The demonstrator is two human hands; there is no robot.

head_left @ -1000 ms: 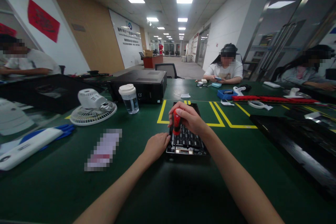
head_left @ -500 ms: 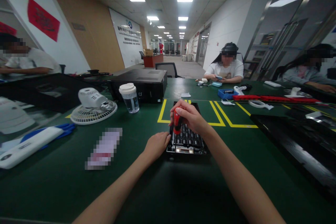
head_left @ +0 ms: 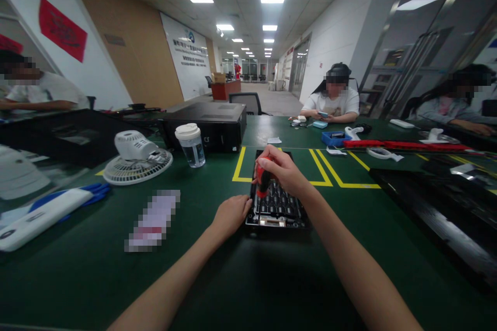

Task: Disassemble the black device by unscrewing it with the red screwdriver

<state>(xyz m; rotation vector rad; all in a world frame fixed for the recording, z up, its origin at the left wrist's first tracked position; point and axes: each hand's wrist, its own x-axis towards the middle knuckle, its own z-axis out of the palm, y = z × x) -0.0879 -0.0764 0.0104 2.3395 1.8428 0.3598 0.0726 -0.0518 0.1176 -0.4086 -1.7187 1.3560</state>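
Between the fingers [head_left: 271,152] of the right hand [head_left: 282,171], a screwdriver [head_left: 263,182] stands over a case [head_left: 277,206] on a table [head_left: 223,284]; the left hand [head_left: 232,213] lies at the case's left edge. Left of the fingers stands a cup [head_left: 191,146], farther left a fan [head_left: 137,158]; beyond and left, a computer [head_left: 219,121]; well right, a panel [head_left: 430,217].

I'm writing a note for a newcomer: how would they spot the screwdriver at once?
On the green table, find the black case directly in front of the camera wearer. Over it, the wearer's right hand grips the screwdriver, pointing down. Its red-and-black colouring sets it apart from the mostly dark case beneath.
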